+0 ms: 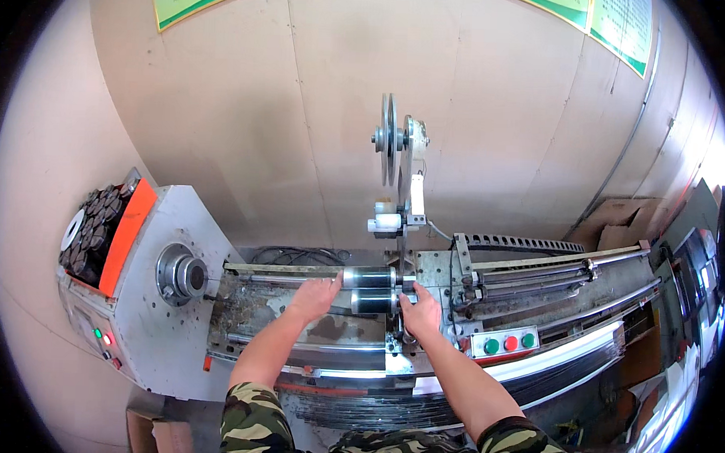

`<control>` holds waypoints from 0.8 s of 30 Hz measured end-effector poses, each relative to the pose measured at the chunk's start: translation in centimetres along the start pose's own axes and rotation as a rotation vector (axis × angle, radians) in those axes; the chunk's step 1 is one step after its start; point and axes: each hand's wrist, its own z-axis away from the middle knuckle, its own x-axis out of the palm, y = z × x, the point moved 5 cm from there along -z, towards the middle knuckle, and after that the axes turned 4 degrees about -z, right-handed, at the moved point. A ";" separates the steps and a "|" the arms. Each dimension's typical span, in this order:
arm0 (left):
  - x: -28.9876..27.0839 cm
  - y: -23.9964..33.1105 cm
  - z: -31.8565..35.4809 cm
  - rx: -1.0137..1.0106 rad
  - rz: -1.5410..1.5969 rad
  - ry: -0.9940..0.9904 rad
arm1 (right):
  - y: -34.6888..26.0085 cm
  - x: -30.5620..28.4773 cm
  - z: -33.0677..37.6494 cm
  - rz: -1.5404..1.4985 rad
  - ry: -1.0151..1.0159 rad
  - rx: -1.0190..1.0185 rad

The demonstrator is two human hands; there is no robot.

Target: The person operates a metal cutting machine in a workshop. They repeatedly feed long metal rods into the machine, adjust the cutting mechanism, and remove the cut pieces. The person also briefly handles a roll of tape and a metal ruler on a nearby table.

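Observation:
Two short black rollers with shiny metal ends lie side by side on the carriage of a long lathe-like machine: a rear roller [369, 278] and a front roller [373, 301]. My left hand [315, 298] is closed at the left end of the rear roller, fingertips against its metal rim. At the rollers' right ends, my right hand [422, 312] has its thumb beside the front roller and its index finger near a metal shaft end; its other fingers are curled and partly hidden. What it grips cannot be made out.
A grey headstock [168, 300] with a round chuck [187, 277] stands left, topped by an orange-edged bin [128, 237] of dark round pieces. Behind the rollers rises a post with a disc reel [388, 139]. A button box [505, 342] sits right; thin rods [364, 410] lie in front.

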 end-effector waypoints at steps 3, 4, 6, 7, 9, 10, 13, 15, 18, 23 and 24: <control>-0.4 0.2 0.0 -0.006 0.015 -0.018 | 0.1 -0.2 0.2 -0.003 0.032 -0.016; -0.3 0.0 -0.3 -0.006 0.022 -0.018 | 0.2 -0.1 0.0 -0.002 0.033 -0.015; 0.0 -0.4 -0.2 -0.008 0.035 -0.017 | 0.0 0.0 -0.3 0.000 0.032 -0.016; 0.3 -0.2 0.2 0.005 0.009 0.003 | 0.0 -0.2 0.0 -0.003 0.023 -0.020; -0.1 0.0 0.0 0.008 -0.010 0.008 | 0.1 -0.2 0.0 -0.007 0.036 -0.020; -0.3 0.1 0.0 0.008 -0.020 0.010 | 0.2 -0.2 0.0 -0.008 0.041 -0.020; -0.4 0.1 0.0 0.001 0.000 0.033 | -0.2 -0.3 0.1 -0.003 0.029 0.006; 0.0 -0.1 0.1 -0.006 0.004 0.037 | -0.3 -0.1 0.2 -0.001 0.026 0.008; -0.2 -0.3 0.1 -0.024 0.030 0.019 | -0.3 -0.1 0.0 -0.007 0.026 0.003; -4.2 -3.3 1.3 -0.233 0.111 0.058 | 2.7 -1.6 -1.3 -0.337 0.099 0.196; -4.4 -4.6 2.2 -0.225 0.165 0.121 | 4.0 -2.6 -1.8 -0.428 0.153 0.208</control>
